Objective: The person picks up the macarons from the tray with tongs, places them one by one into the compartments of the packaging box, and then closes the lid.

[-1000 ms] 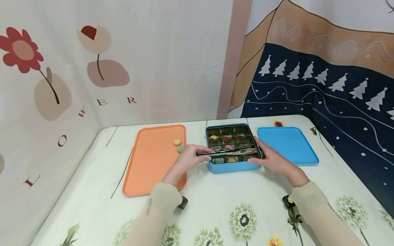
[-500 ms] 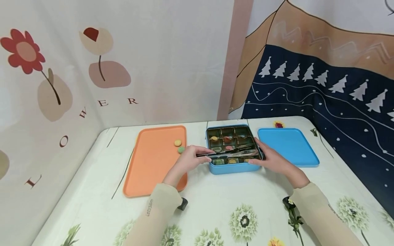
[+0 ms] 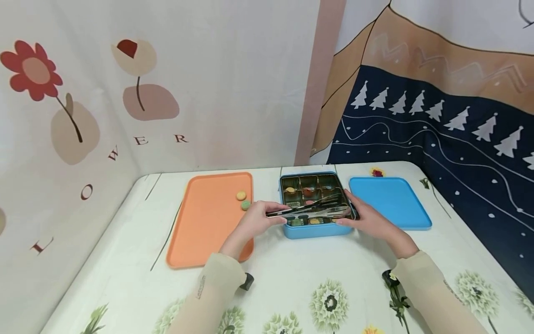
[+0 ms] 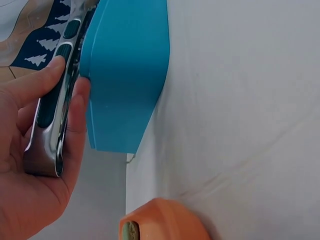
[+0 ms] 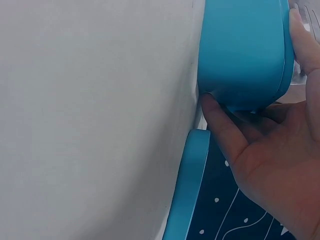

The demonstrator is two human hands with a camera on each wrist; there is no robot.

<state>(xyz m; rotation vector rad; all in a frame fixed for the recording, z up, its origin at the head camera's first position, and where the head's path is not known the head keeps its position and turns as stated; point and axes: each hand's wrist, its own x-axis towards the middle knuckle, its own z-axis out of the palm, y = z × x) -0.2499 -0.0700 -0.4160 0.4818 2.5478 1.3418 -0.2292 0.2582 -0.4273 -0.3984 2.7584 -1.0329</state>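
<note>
Tongs [image 3: 310, 211] of shiny metal lie across the open blue tin [image 3: 317, 229], which sits on the worktop [image 3: 292, 278] between an orange tray [image 3: 204, 222] and a blue lid [image 3: 390, 202]. Largest of the loose things, the orange tray lies left of the tin and carries a yellow sweet [image 3: 240, 195] and a green sweet [image 3: 245, 204] near its right edge. The blue lid lies flat just right of the tin. The tin's compartments hold small coloured pieces. The left hand [image 3: 254, 220] grips the tongs' handle end, fingers [image 4: 42, 82] and thumb curled round it. The right hand [image 3: 369, 218] cups the tin's right corner, its fingers [image 5: 220, 120] curled against the wall.
</note>
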